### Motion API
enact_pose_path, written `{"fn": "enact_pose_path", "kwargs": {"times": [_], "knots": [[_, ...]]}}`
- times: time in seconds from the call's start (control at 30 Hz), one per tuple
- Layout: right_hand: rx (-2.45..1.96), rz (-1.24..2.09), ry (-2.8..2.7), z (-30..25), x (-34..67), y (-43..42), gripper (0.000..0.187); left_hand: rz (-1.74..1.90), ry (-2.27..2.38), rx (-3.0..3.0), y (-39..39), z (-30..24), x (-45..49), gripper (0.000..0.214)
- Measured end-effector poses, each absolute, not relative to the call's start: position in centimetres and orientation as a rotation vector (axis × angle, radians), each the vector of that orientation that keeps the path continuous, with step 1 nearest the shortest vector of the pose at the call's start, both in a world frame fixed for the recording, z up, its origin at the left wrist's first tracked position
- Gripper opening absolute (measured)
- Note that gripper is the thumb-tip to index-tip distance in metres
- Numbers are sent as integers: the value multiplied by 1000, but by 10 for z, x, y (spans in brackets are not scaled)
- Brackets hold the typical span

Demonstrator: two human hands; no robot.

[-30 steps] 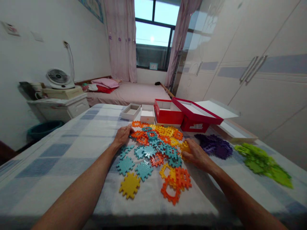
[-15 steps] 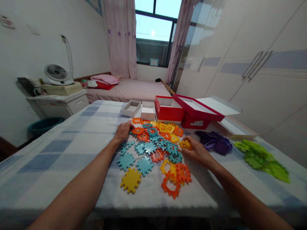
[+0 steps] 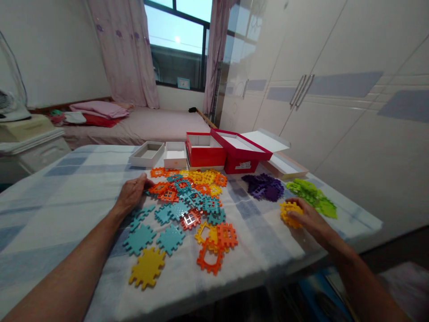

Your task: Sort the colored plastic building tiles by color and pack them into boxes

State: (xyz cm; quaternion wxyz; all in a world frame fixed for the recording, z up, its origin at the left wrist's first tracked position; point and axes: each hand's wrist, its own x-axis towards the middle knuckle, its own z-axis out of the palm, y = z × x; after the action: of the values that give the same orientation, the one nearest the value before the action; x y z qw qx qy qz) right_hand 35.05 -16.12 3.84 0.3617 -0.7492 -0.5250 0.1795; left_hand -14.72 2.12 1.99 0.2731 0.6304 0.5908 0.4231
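Observation:
My right hand point(image 3: 306, 217) grips a yellow notched building tile point(image 3: 288, 214) between thumb and fingers, just over the cloth at the right. My left hand point(image 3: 132, 192) rests at the left edge of the mixed pile, its fingers loosely extended against the orange tiles point(image 3: 167, 194); its fingertips are partly hidden. Teal tiles point(image 3: 179, 209) fill the middle of that pile, with yellow window-like tiles point(image 3: 204, 177) behind them. Nearer me lie a solid dark-yellow tile point(image 3: 147, 268), a teal tile point(image 3: 170, 238) and an orange frame tile point(image 3: 210, 258).
A purple tile heap point(image 3: 264, 188) and a lime-green heap point(image 3: 310, 197) lie to the right. Along the back stand a grey-white box point(image 3: 137, 160), a small white box point(image 3: 175, 163), a red box point(image 3: 208, 157) and a crimson box point(image 3: 239, 165). The checked tablecloth point(image 3: 80, 197) covers the table.
My right hand has carried the yellow tile away from the pile to the right, near the lime-green heap. The view has turned right. My left hand stays beside the pile.

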Motion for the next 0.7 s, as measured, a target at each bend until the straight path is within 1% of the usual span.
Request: {"fn": "enact_pose_path", "kwargs": {"times": [0.07, 0.17, 0.27, 0.3, 0.37, 0.5, 0.6, 0.7], "knots": [[-1963, 395, -1328, 25, 367, -164, 43, 1140, 1583, 1703, 21, 19, -148, 62], [-2039, 114, -1368, 15, 370, -166, 43, 1155, 1571, 1715, 22, 17, -149, 65], [-2011, -195, -1406, 21, 353, -164, 45, 1163, 1542, 1724, 24, 13, -151, 66], [-1966, -246, -1421, 27, 344, -162, 44, 1169, 1535, 1723, 25, 11, -151, 66], [-1860, -188, -1486, 40, 320, -156, 40, 1189, 1537, 1712, 27, 9, -151, 67], [-1653, 216, -1780, 62, 260, -123, 34, 1219, 1542, 1703, 27, 8, -149, 71], [-1535, 241, -2000, 64, 217, -80, 36, 1225, 1539, 1732, 24, 12, -147, 72], [-1630, 163, -2072, 57, 185, -32, 42, 1221, 1539, 1751, 23, 13, -147, 71]]}}
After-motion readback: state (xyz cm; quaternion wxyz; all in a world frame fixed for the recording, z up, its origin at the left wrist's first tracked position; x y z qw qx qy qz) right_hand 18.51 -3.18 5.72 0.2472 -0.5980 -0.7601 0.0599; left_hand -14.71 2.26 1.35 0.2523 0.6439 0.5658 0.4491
